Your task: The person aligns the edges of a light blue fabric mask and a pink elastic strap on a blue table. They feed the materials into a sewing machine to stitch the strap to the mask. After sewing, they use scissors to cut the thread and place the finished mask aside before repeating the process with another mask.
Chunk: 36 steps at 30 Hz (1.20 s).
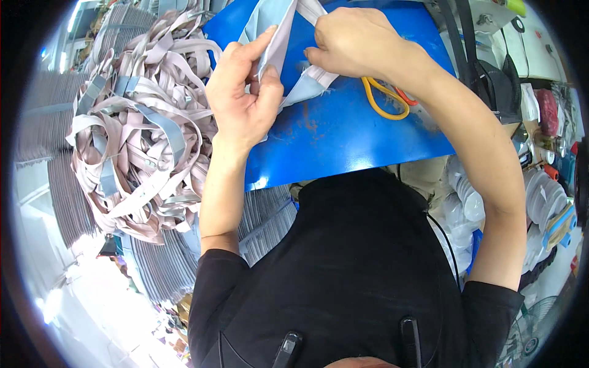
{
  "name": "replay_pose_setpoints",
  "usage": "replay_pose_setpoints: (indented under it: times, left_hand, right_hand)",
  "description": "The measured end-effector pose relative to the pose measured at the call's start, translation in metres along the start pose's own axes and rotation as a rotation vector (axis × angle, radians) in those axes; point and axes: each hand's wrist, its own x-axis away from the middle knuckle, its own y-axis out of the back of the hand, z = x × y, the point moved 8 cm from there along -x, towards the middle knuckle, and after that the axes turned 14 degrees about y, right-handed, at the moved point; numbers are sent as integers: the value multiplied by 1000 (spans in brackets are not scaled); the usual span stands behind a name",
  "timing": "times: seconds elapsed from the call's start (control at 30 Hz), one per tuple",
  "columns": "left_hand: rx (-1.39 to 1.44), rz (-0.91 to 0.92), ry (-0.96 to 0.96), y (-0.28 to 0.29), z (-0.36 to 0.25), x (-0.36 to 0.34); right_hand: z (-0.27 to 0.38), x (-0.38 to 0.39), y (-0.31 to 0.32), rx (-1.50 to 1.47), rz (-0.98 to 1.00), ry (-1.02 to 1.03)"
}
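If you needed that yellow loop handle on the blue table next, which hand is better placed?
Probably the right hand: it is nearer the yellow handle. The left hand is farther off, pinching a fabric strip, which the right also seems to hold.

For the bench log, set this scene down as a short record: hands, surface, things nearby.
Left hand: pinches a cloth strip, pale mauve and grey-blue
Right hand: closed on cloth, thumb toward the left hand
Surface: blue table, under both hands
Beside right hand: yellow loop, perhaps a scissors handle; rest hidden
Left of table: tangled heap of strips, similar colours
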Motion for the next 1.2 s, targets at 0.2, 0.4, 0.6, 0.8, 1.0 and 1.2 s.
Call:
replay_pose_setpoints:
  times: [0.2,0.4,0.6,0.8,1.0,1.2]
  left_hand:
    - [-21,-17,-58,-4,-16,-6]
    - [-255,208,-205,-38,-30,10]
    - [-342,264,-251,-50,-40,6]
    - [-339,263,-237,-53,-18,-23]
    - [-311,269,-211,-57,7,-54]
    - [-305,233,-176,-57,30,-80]
  right_hand:
    - [-27,46,9,-410,-885,-84]
    - [-35,52,-55,-1044,-762,-63]
    - [-23,62,-70,-1449,-802,-164]
    - [-35,31,-66,-1561,-783,-131]
    - [-48,0,-59,-1595,-783,-157]
    - [-64,-19,-57,-1586,-927,-260]
